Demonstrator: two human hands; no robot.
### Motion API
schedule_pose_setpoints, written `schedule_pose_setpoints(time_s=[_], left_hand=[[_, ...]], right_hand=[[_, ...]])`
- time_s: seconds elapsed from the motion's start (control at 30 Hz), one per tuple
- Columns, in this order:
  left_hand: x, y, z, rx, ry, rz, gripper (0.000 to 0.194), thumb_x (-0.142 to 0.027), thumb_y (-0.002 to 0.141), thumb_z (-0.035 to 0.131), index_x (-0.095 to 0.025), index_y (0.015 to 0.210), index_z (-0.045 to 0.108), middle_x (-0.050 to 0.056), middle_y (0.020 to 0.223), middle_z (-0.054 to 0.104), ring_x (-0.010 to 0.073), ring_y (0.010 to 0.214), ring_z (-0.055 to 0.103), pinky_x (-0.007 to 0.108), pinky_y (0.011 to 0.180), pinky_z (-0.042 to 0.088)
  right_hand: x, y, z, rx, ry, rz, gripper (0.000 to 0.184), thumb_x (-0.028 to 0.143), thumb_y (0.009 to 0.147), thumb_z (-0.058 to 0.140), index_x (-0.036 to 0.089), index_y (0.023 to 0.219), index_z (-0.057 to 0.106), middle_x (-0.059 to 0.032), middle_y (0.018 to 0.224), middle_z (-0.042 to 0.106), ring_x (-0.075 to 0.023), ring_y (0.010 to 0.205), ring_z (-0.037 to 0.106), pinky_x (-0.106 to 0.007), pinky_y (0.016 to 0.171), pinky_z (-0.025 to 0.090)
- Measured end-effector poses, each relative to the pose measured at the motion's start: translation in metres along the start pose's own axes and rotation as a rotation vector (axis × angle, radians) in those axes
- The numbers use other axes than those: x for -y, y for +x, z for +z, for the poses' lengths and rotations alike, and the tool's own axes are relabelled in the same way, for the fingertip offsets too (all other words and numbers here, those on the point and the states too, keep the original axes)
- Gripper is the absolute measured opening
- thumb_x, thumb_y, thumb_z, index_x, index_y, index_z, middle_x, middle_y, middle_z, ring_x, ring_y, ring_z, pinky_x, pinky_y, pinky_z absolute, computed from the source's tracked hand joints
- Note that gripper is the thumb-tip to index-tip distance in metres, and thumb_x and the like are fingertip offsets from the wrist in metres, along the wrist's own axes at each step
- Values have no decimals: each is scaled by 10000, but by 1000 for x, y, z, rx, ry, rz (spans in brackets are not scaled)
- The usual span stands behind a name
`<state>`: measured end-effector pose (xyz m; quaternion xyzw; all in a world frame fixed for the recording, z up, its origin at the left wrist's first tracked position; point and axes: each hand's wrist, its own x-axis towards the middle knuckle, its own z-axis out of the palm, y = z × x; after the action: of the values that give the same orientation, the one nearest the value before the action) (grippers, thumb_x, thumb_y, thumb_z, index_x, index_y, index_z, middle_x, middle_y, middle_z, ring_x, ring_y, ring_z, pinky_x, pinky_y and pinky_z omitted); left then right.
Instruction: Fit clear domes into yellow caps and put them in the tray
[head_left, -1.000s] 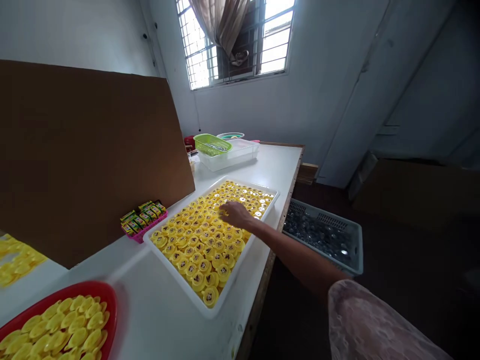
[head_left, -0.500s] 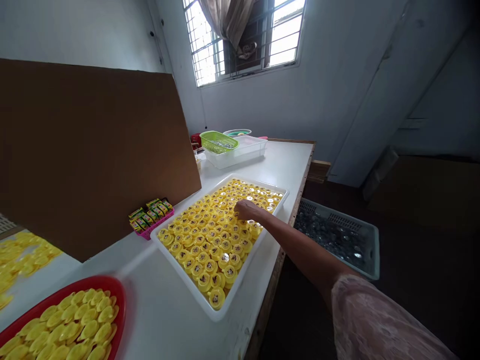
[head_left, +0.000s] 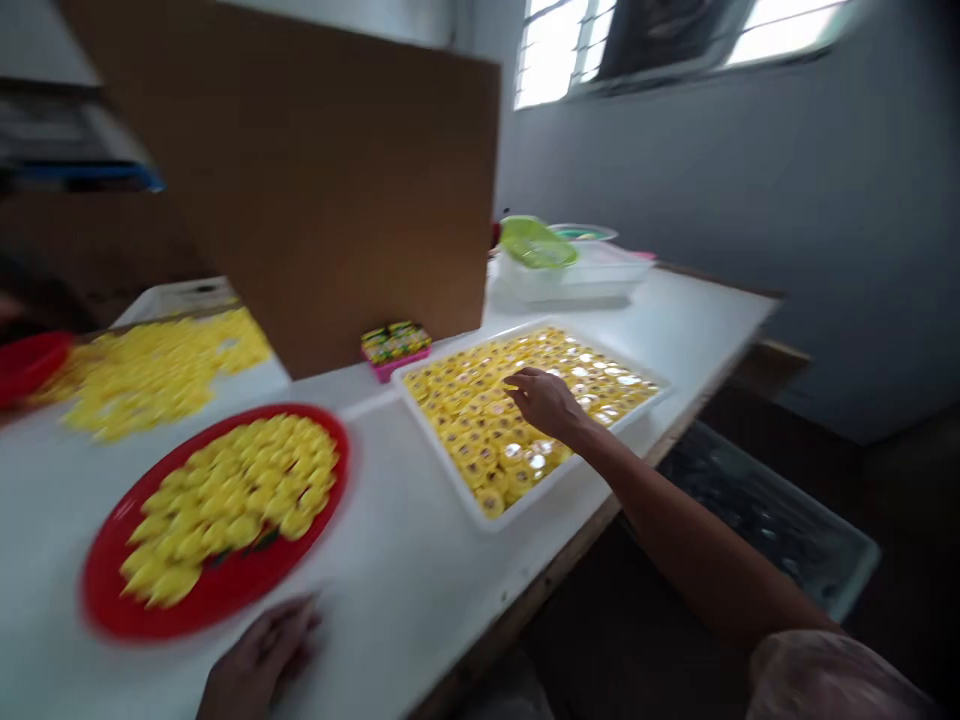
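Observation:
My right hand [head_left: 546, 402] is over a white tray [head_left: 442, 455] filled with small round yellow cases [head_left: 480, 425] that have printed pictures on top. Its fingers are slightly bent, a gap shows between thumb and forefinger, and I see nothing held. Low in the view, my left hand [head_left: 259, 655] is curled and blurred beside the table's near side. What its fingers hold, if anything, cannot be made out. Just beyond it lies a red oval tray [head_left: 112, 600] with many flat yellow plastic pieces [head_left: 240, 490].
A tall brown cardboard panel [head_left: 360, 190] stands behind a pink basket [head_left: 386, 370] of small packets. Loose yellow pieces [head_left: 165, 365] spread at left. A green basket [head_left: 536, 243] rests on a clear bin [head_left: 551, 283] farther back. Below the table's right edge is a crate [head_left: 840, 560].
The view has swung left and down, bringing my left hand and more of the red tray into sight. My right hand has loosened from its bunched pose among the yellow cases.

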<state>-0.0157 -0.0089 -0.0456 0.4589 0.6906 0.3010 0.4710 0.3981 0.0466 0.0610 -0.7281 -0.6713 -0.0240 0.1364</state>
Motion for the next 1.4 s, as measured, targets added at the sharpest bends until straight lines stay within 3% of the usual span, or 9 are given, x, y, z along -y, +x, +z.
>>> schedule_pose_setpoints(time_s=[0.1,0.33,0.43,0.57,0.77,0.87,1.0,1.2,1.4], left_hand=[[-3,-9,-31,35,-98,100,440,-501,637,696,-179,925,616,28,763,659,159,610,536,274,552,456],[15,-17,-66,-53,-129,44,312,-398,698,658,-145,878,630,28,751,638,108,567,505,209,512,405],[30,-22,-66,-50,-111,47,308,-397,708,651,-148,888,632,21,733,633,110,566,513,214,525,418],[42,-23,-62,22,-85,51,312,-420,728,627,-156,893,638,30,768,644,137,608,557,238,559,457],[37,-24,-55,36,52,131,273,-417,772,568,-198,913,649,32,821,677,177,675,607,276,617,491],[30,-24,-44,84,83,203,240,-385,786,555,-217,920,662,28,856,695,187,746,624,286,692,482],[24,-20,-23,211,-218,110,265,-380,734,625,-168,892,628,64,814,702,200,734,635,292,662,481],[10,-14,-24,276,-420,49,296,-276,668,707,-148,899,574,42,703,685,165,655,613,263,629,436],[-2,-16,-31,329,-560,50,337,-231,686,704,-140,974,555,36,713,688,151,659,613,267,680,427]], right_hand=[[72,-25,27,-19,267,-324,245,204,885,468,172,1053,644,-92,1031,650,-195,924,609,-274,790,446],[223,-102,91,346,561,-917,130,158,849,537,153,925,643,-79,914,662,-171,881,594,-263,794,446],[253,-121,102,423,489,-1113,63,156,841,553,161,849,616,-53,889,651,-168,885,567,-279,836,419],[260,-130,111,426,343,-1213,84,162,879,505,166,834,577,-45,858,622,-174,855,529,-288,787,417],[247,-128,127,349,271,-1067,83,117,872,471,152,850,542,-77,872,593,-188,831,533,-312,763,440],[244,-126,137,278,505,-851,111,120,828,510,165,909,570,-70,912,614,-177,859,565,-297,790,464],[245,-124,143,269,824,-496,258,124,753,567,205,997,590,-39,910,613,-137,774,591,-258,720,495],[241,-115,131,444,1096,-283,254,217,753,630,206,1007,634,-25,841,595,-122,693,565,-262,660,484],[245,-109,125,741,1534,143,226,328,681,713,157,788,611,5,657,599,-113,606,543,-240,568,443]])
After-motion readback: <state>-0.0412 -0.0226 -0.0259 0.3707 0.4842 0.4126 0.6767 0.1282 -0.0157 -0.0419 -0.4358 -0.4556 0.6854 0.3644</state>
